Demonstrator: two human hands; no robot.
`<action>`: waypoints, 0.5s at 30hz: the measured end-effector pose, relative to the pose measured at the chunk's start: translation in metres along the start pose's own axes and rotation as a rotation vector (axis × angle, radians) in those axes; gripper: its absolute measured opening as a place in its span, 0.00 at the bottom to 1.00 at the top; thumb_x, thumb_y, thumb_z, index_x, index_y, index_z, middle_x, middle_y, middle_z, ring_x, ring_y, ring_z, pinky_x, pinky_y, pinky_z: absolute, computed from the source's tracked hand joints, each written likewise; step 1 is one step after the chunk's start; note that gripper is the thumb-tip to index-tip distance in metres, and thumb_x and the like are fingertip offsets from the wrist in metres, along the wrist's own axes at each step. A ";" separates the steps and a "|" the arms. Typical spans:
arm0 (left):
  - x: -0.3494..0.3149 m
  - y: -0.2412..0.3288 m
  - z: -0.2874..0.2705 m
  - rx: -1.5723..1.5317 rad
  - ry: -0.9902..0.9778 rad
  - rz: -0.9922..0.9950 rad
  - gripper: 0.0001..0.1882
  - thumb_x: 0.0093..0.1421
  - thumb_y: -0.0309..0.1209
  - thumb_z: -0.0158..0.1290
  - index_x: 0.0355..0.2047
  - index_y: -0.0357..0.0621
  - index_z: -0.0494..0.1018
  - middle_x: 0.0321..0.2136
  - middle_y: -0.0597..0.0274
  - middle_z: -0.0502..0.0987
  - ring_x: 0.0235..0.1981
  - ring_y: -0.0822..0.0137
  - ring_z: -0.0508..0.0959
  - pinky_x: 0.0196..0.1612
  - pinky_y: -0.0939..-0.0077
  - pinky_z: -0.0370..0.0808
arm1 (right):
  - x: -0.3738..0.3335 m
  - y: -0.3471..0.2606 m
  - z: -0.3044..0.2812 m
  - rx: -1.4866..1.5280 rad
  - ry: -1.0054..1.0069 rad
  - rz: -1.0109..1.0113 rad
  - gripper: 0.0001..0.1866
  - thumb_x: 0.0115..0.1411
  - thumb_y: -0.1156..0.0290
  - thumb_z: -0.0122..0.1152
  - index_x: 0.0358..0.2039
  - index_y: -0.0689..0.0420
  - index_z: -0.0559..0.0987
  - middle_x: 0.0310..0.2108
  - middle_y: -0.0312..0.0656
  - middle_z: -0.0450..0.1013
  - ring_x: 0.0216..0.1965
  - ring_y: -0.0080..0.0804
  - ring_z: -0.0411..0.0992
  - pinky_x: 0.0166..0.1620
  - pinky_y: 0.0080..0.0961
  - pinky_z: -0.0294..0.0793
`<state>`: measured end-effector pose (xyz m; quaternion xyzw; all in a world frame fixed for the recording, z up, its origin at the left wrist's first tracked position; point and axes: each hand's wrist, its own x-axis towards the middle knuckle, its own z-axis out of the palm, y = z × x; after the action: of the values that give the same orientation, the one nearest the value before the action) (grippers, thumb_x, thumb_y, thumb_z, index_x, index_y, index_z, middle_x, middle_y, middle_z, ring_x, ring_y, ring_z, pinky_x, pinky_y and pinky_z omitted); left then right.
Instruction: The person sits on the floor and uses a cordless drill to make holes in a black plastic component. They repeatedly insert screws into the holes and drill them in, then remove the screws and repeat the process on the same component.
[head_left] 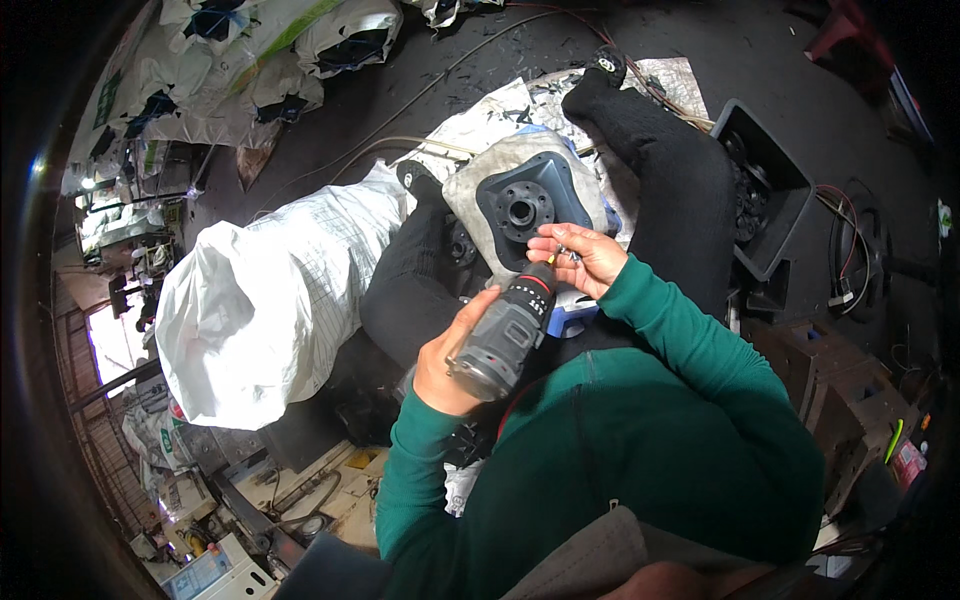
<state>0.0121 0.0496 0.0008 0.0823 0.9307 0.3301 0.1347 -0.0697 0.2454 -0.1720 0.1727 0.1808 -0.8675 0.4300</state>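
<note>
Wearing a green long-sleeved top, sitting w/ black-trousered legs stretched out over the dark floor [800, 90]. Gripping a grey and black cordless drill w/ red ring behind the chuck [505, 335] in left hand [445, 365], fingers wrapped fully round the body, chuck pointing up and away. Pinching at the drill's tip w/ right hand [585, 257], fingers curled nearly closed on something small and metallic, prob. a bit or screw; can't tell which. Resting between the knees, just beyond both hands: dark grey moulded plastic part w/ round hub and ring of holes [525, 208], lying on a pale cloth-like sheet [470, 185]. Leaning against left leg: big white woven sack, stuffed full [270, 300]. Sitting near right leg: black plastic crate holding dark parts [765, 185]. Lying by floor's far left corner: more white sacks [250, 70]. Trailing across floor: thin cables.
</note>
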 end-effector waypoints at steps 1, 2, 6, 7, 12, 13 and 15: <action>-0.001 0.000 -0.001 -0.022 -0.019 -0.033 0.33 0.48 0.26 0.63 0.56 0.42 0.67 0.54 0.52 0.72 0.47 0.59 0.78 0.50 0.71 0.74 | 0.001 0.002 0.000 -0.040 0.000 0.007 0.19 0.67 0.66 0.50 0.55 0.60 0.67 0.49 0.49 0.72 0.50 0.37 0.74 0.47 0.29 0.79; -0.001 -0.001 -0.003 -0.045 -0.021 -0.052 0.33 0.49 0.25 0.62 0.57 0.41 0.66 0.54 0.52 0.72 0.47 0.60 0.79 0.50 0.72 0.74 | 0.002 0.003 -0.001 -0.017 0.005 -0.011 0.20 0.67 0.66 0.49 0.56 0.61 0.66 0.49 0.49 0.72 0.50 0.37 0.73 0.47 0.29 0.79; 0.009 -0.017 -0.011 0.116 0.050 0.094 0.34 0.47 0.27 0.64 0.56 0.41 0.66 0.51 0.53 0.74 0.47 0.60 0.78 0.51 0.71 0.74 | 0.010 0.009 -0.013 0.076 0.020 -0.112 0.20 0.68 0.64 0.47 0.56 0.61 0.67 0.47 0.44 0.73 0.50 0.32 0.73 0.46 0.29 0.79; 0.013 -0.023 -0.014 0.190 0.048 0.128 0.34 0.46 0.27 0.65 0.56 0.41 0.66 0.50 0.53 0.74 0.47 0.60 0.78 0.51 0.71 0.74 | 0.014 0.008 -0.018 0.093 0.053 -0.141 0.19 0.68 0.65 0.47 0.55 0.61 0.68 0.43 0.41 0.73 0.44 0.29 0.74 0.44 0.28 0.80; 0.038 -0.053 -0.027 0.265 0.062 0.077 0.36 0.45 0.33 0.67 0.55 0.42 0.67 0.48 0.54 0.75 0.47 0.59 0.77 0.50 0.71 0.74 | 0.047 -0.003 -0.044 -0.149 0.462 -0.283 0.15 0.66 0.64 0.52 0.47 0.61 0.75 0.21 0.26 0.63 0.17 0.13 0.58 0.23 0.13 0.66; 0.043 -0.057 -0.027 0.096 0.106 -0.018 0.36 0.45 0.35 0.67 0.55 0.42 0.67 0.48 0.54 0.75 0.47 0.58 0.78 0.48 0.70 0.74 | 0.054 -0.003 -0.047 -0.249 0.526 -0.308 0.15 0.65 0.63 0.53 0.45 0.60 0.76 0.20 0.26 0.64 0.16 0.13 0.57 0.21 0.13 0.64; 0.056 -0.065 -0.030 0.093 0.054 -0.111 0.37 0.45 0.35 0.67 0.55 0.42 0.66 0.49 0.54 0.75 0.47 0.58 0.78 0.48 0.70 0.75 | 0.069 0.000 -0.052 -0.443 0.665 -0.329 0.18 0.59 0.56 0.62 0.39 0.59 0.80 0.19 0.25 0.66 0.13 0.13 0.54 0.17 0.13 0.58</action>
<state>-0.0546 -0.0043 -0.0295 0.0276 0.9515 0.2804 0.1236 -0.1017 0.2225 -0.2488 0.3151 0.5167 -0.7619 0.2309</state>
